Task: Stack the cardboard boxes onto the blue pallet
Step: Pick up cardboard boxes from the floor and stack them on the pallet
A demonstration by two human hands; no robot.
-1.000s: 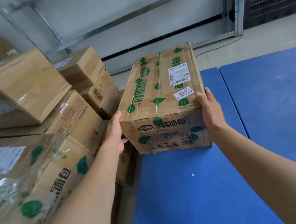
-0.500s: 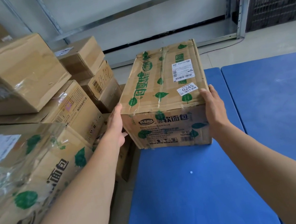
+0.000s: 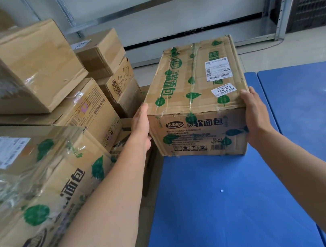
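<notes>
Over the blue pallet [image 3: 223, 209], left hand [image 3: 141, 130] and right hand [image 3: 256, 119] squeeze the box [image 3: 194, 97] flat-palmed.

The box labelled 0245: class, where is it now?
Head view, centre: the box labelled 0245 is at the far end of the blue pallet, between the left hand and right hand, right of the stacked boxes.

The cardboard box [image 3: 197, 101] is matt brown under glossy clear tape, the blue pallet [image 3: 223, 209] smooth plastic.

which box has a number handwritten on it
The small box in the back stack, directly under the top one: "6562" is scrawled beside its barcode.
</notes>
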